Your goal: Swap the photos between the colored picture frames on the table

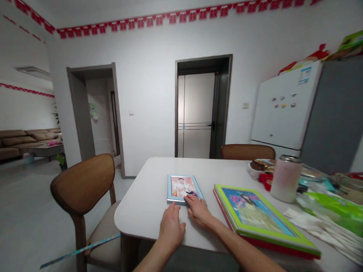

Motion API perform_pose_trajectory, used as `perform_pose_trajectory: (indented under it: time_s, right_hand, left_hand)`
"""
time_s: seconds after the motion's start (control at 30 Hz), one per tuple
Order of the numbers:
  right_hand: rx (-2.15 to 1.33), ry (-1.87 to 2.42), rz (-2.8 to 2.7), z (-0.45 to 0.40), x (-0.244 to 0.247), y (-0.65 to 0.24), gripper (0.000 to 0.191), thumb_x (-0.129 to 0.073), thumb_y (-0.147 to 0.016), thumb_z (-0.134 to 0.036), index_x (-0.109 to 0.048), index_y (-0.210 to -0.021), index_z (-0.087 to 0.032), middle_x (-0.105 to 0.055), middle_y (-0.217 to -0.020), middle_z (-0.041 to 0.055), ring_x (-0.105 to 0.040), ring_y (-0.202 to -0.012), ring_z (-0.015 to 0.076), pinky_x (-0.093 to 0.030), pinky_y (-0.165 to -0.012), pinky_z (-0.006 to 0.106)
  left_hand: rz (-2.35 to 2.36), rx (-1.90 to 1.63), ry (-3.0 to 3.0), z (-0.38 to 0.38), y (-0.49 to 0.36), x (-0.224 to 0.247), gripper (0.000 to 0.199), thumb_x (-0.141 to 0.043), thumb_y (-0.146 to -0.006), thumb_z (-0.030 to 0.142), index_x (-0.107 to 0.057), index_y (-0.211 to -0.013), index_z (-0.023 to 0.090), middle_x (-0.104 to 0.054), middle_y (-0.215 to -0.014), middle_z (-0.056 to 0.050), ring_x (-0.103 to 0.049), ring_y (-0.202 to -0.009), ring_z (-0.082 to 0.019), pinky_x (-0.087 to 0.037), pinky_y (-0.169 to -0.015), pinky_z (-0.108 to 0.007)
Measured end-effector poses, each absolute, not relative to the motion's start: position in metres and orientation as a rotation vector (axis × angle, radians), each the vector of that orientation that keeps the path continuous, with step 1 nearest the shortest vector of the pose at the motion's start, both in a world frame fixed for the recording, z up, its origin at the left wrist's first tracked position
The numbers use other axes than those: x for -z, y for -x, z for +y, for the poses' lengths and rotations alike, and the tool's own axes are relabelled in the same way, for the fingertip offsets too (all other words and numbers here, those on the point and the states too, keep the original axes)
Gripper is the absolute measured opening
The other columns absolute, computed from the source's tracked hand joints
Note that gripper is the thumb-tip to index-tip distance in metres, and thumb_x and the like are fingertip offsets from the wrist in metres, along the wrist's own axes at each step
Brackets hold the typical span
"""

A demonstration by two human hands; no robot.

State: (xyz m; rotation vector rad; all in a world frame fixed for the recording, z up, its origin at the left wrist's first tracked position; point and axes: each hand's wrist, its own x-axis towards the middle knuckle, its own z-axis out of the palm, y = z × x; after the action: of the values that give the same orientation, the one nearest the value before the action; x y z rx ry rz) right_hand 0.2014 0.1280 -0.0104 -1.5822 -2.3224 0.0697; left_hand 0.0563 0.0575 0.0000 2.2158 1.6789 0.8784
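A small light-blue picture frame [173, 191] lies flat on the white table [143, 214], photo side up. My right hand [197, 210] rests with its fingertips on the frame's lower right corner, fingers spread. Just below the frame's near edge is my left hand [171, 227], fingers apart and holding nothing, with its fingertips close to that edge. To the right of both hands, a larger green picture frame [263, 212] lies on top of a red one [222, 209].
A pink and white bottle [286, 179], a white cloth [327, 232], green packaging [339, 209] and food containers crowd the table's right side. A wooden chair [84, 184] stands at the left with a patterned strip across its seat. Another chair [248, 152] is behind the table.
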Motion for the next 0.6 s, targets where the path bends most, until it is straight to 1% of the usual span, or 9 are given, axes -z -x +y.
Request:
perform_pose_trajectory:
  time_s: [0.07, 0.13, 0.23, 0.3, 0.37, 0.4, 0.43, 0.5, 0.6]
  right_hand:
    - [-0.113, 1.528, -2.319, 0.097, 0.015, -0.209, 0.055, -0.038, -0.064, -0.013, -0.042, -0.119, -0.016, -0.040, -0.127, 0.0108, -0.031, -0.119, 0.0216, -0.019, -0.097, 0.045]
    - [-0.226, 1.428, -2.275, 0.062, 0.018, -0.217, 0.054, -0.038, -0.064, -0.014, -0.045, -0.118, -0.017, -0.043, -0.126, 0.0097, -0.034, -0.118, 0.0213, -0.020, -0.099, 0.044]
    - [-0.417, 1.302, -2.062, 0.024, 0.017, -0.227, 0.046, -0.039, -0.068, -0.020, -0.051, -0.112, -0.018, -0.050, -0.119, 0.0082, -0.042, -0.112, 0.0186, -0.028, -0.098, 0.037]
    - [-0.463, 1.307, -1.858, 0.013, 0.013, -0.233, 0.042, -0.039, -0.070, -0.026, -0.055, -0.109, -0.018, -0.053, -0.116, 0.0079, -0.045, -0.110, 0.0188, -0.031, -0.097, 0.035]
    - [-0.452, 1.346, -1.683, 0.013, 0.008, -0.239, 0.042, -0.041, -0.070, -0.033, -0.056, -0.106, -0.018, -0.054, -0.115, 0.0084, -0.046, -0.109, 0.0207, -0.033, -0.096, 0.036]
    - [-0.447, 1.366, -1.608, 0.015, 0.006, -0.242, 0.044, -0.042, -0.069, -0.036, -0.056, -0.107, -0.018, -0.054, -0.115, 0.0087, -0.046, -0.108, 0.0216, -0.034, -0.095, 0.037]
    - [-0.452, 1.378, -1.542, 0.017, 0.004, -0.244, 0.045, -0.042, -0.070, -0.038, -0.055, -0.108, -0.018, -0.053, -0.116, 0.0089, -0.046, -0.108, 0.0222, -0.035, -0.094, 0.038]
    - [-0.493, 1.362, -1.438, 0.021, 0.002, -0.244, 0.049, -0.039, -0.072, -0.042, -0.049, -0.115, -0.020, -0.050, -0.119, 0.0089, -0.046, -0.109, 0.0223, -0.036, -0.092, 0.038]
    - [-0.609, 1.254, -1.436, 0.022, -0.002, -0.229, 0.054, -0.035, -0.076, -0.046, -0.039, -0.123, -0.019, -0.044, -0.126, 0.0097, -0.043, -0.112, 0.0208, -0.035, -0.094, 0.038]
  left_hand:
    - [1.661, -0.866, -2.257, 0.051, -0.058, 0.000, 0.055, -0.052, -0.065, 0.016, -0.040, -0.118, 0.009, -0.032, -0.132, -0.012, -0.026, -0.121, -0.022, -0.018, -0.102, -0.036]
    - [1.610, -0.815, -2.332, 0.042, -0.065, 0.005, 0.060, -0.056, -0.064, 0.022, -0.038, -0.120, 0.010, -0.031, -0.133, -0.012, -0.024, -0.122, -0.023, -0.017, -0.102, -0.039]
    - [1.503, -0.706, -2.467, 0.025, -0.082, 0.013, 0.068, -0.060, -0.062, 0.029, -0.035, -0.122, 0.009, -0.030, -0.132, -0.014, -0.022, -0.123, -0.027, -0.014, -0.102, -0.043]
    - [1.464, -0.642, -2.523, 0.017, -0.092, 0.014, 0.057, -0.054, -0.067, 0.025, -0.037, -0.120, 0.010, -0.036, -0.129, -0.014, -0.028, -0.120, -0.026, -0.019, -0.101, -0.043]
    - [1.467, -0.605, -2.532, 0.012, -0.097, 0.010, 0.042, -0.043, -0.073, 0.016, -0.043, -0.115, 0.011, -0.044, -0.123, -0.013, -0.035, -0.116, -0.024, -0.026, -0.098, -0.041]
    - [1.470, -0.612, -2.525, 0.011, -0.098, 0.006, 0.040, -0.039, -0.074, 0.012, -0.045, -0.113, 0.011, -0.047, -0.120, -0.012, -0.038, -0.114, -0.024, -0.029, -0.096, -0.040]
    - [1.471, -0.643, -2.509, 0.010, -0.096, 0.001, 0.039, -0.038, -0.073, 0.010, -0.046, -0.112, 0.012, -0.049, -0.119, -0.012, -0.039, -0.113, -0.024, -0.031, -0.095, -0.039]
    - [1.473, -0.798, -2.431, 0.008, -0.091, -0.013, 0.041, -0.042, -0.071, 0.010, -0.046, -0.111, 0.016, -0.050, -0.117, -0.010, -0.042, -0.110, -0.024, -0.032, -0.094, -0.037]
    - [1.435, -1.238, -2.130, 0.006, -0.079, -0.039, 0.037, -0.043, -0.074, 0.016, -0.043, -0.111, 0.019, -0.054, -0.111, -0.007, -0.048, -0.103, -0.021, -0.037, -0.089, -0.033]
